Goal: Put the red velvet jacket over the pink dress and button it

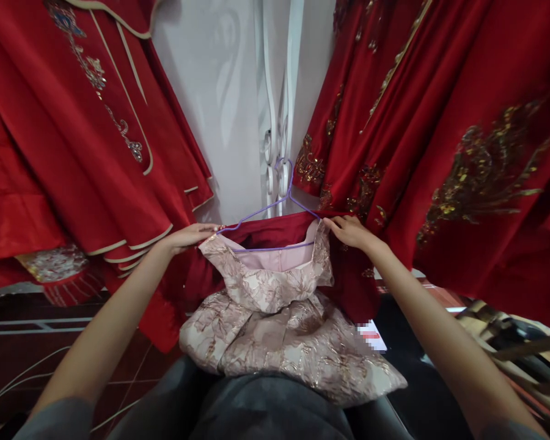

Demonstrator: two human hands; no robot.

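Note:
A pink floral brocade dress [275,318] lies across my lap, its neckline on a purple wire hanger [275,211]. My left hand [190,235] grips the dress's left shoulder at the hanger's left end, fingers closed on the fabric. My right hand [348,231] pinches the right shoulder strap at the hanger's other end. A dark red garment [275,229] lies behind the neckline. The hanger's hook points up toward a white metal grille [277,122].
Red embroidered gowns hang on the left [73,134] and on the right [440,153], close on both sides. A white wall [220,110] shows between them. Dark tiled floor with white cables [27,373] lies lower left. Cluttered dark items [508,348] sit lower right.

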